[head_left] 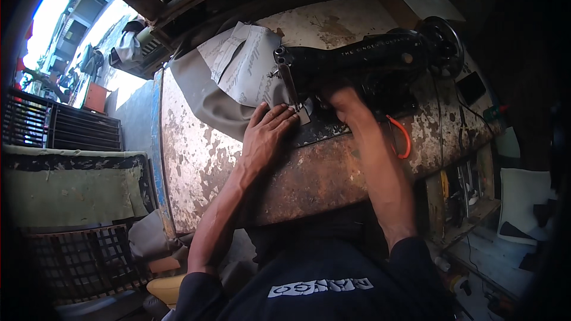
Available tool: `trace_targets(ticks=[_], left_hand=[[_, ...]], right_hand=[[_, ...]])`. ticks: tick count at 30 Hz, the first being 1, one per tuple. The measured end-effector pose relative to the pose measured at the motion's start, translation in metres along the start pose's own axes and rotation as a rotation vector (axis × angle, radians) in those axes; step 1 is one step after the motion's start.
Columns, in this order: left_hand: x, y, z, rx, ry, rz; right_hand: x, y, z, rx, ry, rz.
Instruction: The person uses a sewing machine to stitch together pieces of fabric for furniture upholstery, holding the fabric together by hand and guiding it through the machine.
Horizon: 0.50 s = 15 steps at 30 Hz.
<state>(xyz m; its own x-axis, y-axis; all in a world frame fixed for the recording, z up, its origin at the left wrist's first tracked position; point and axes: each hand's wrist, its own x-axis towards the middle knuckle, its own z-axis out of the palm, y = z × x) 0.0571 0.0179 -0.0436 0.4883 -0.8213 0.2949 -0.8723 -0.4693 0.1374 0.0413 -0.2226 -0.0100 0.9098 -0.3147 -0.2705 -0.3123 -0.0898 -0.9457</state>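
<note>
Fingers (279,116) of our left hand (266,134) are lying flat and spread, pressing the grey cloth (208,98) down on the worn table (190,160), gripping nothing. We're keeping that cloth just left of the needle of the black sewing machine (369,59), with its printed pale layer (247,62) folding up behind. Our right hand (342,101) is reaching under the machine's arm; its fingers are sitting in shadow, so we cannot tell whether they're curled on anything. Orange-handled scissors (403,137) are lying just beside our right forearm.
</note>
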Motion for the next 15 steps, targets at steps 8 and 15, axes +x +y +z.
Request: trace_targets(ticks=[8, 15], left_hand=[[0.008, 0.001, 0.001, -0.071, 0.002, -0.037], [-0.007, 0.006, -0.002, -0.082, -0.001, -0.043]], right_hand=[[0.062, 0.069, 0.009, -0.945, 0.333, -1.012], [0.059, 0.062, 0.021, -0.746, 0.307, -1.005]])
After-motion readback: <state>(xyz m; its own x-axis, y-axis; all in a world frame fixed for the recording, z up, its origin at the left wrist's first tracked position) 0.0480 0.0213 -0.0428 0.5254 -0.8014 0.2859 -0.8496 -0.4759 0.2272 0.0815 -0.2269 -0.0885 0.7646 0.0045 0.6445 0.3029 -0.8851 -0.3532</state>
